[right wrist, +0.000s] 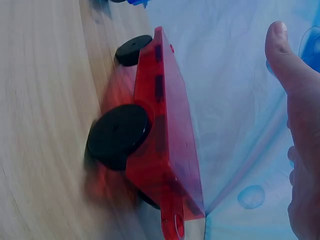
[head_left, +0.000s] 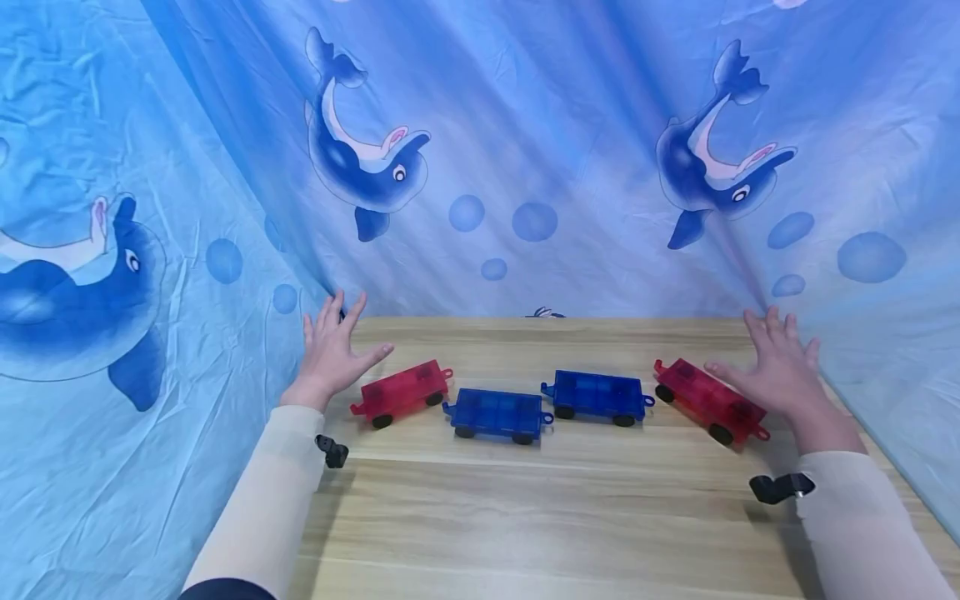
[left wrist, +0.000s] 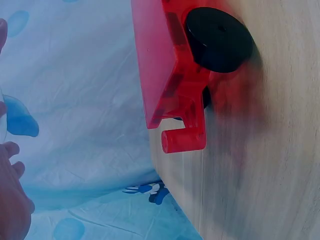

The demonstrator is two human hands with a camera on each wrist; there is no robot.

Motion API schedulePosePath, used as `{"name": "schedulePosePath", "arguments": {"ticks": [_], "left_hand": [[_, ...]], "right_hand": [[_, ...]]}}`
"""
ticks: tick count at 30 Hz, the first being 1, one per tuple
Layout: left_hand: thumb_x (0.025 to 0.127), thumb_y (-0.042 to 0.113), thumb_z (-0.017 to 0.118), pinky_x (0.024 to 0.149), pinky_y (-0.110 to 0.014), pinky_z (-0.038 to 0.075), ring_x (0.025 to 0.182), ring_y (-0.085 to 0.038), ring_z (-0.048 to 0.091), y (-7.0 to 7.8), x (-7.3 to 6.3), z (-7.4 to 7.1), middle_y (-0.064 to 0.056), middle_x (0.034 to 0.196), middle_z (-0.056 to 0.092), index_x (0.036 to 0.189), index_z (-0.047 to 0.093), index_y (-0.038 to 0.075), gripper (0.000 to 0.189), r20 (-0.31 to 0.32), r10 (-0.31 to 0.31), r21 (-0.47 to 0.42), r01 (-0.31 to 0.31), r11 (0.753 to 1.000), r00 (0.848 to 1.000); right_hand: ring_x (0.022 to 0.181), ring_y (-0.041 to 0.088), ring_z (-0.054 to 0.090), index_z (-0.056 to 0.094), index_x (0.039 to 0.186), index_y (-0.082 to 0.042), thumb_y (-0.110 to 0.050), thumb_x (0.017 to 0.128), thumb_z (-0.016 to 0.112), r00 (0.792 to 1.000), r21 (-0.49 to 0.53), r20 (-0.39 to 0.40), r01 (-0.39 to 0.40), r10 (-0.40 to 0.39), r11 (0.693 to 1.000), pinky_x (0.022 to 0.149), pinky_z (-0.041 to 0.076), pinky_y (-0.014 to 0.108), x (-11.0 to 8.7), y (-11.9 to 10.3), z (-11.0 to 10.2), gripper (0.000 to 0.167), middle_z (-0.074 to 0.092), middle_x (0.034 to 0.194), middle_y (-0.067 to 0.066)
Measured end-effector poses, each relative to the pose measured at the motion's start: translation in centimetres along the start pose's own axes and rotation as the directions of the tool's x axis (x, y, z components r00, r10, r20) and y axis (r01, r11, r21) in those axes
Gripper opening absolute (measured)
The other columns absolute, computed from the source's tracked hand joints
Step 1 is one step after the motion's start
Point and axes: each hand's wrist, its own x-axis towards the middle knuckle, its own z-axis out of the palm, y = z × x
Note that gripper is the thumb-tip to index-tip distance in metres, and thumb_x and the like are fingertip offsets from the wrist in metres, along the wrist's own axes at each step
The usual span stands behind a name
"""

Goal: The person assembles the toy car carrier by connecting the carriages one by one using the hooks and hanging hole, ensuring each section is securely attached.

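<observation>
My left hand (head_left: 330,354) hovers with spread fingers beside the left red toy wagon (head_left: 405,393) and holds nothing. On the other side, my right hand (head_left: 780,375) is spread in the same way, its thumb over the right red toy wagon (head_left: 708,400). Between these stand two translucent blue toy wagons, the left blue wagon (head_left: 498,414) and the right blue wagon (head_left: 597,395). Each wagon has black wheels, a hook at one end and a ring at the other. In the left wrist view a red hook (left wrist: 184,140) shows close up; the right wrist view shows a red ring (right wrist: 173,226).
A wooden table (head_left: 525,517) carries all the wagons. Blue cloth with printed dolphins (head_left: 375,158) hangs behind the table and along both sides. Small black devices sit on the left wrist (head_left: 332,451) and the right wrist (head_left: 782,487).
</observation>
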Motion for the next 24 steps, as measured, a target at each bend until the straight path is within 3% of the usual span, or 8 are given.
{"name": "schedulePosePath", "arguments": {"ticks": [12,24], "left_hand": [[0.089,0.075,0.066,0.12,-0.07,-0.01,0.159,-0.043,0.004,0.8,-0.8,0.5,-0.015,0.175,0.007,0.169,0.013,0.038,0.103,0.016,-0.018,-0.042,0.018,0.999,1.0],[0.089,0.072,0.069,0.123,-0.067,-0.007,0.158,-0.044,0.008,1.2,-1.6,1.1,-0.014,0.174,0.012,0.168,0.017,0.039,0.101,0.058,-0.044,-0.134,0.051,0.99,0.997]], "right_hand": [[0.15,0.051,-0.026,-0.001,0.168,-0.007,-0.061,0.095,0.067,0.999,0.051,-0.024,0.041,-0.04,0.998,0.108,-0.023,0.077,-0.4,-1.4,0.9,0.113,-0.022,0.167,0.027],[0.153,0.049,-0.023,0.007,0.167,-0.003,-0.063,0.093,0.069,0.999,0.102,-0.021,0.052,-0.05,0.993,0.11,-0.023,0.074,-0.4,-4.2,1.9,0.114,-0.015,0.169,0.028]]}}
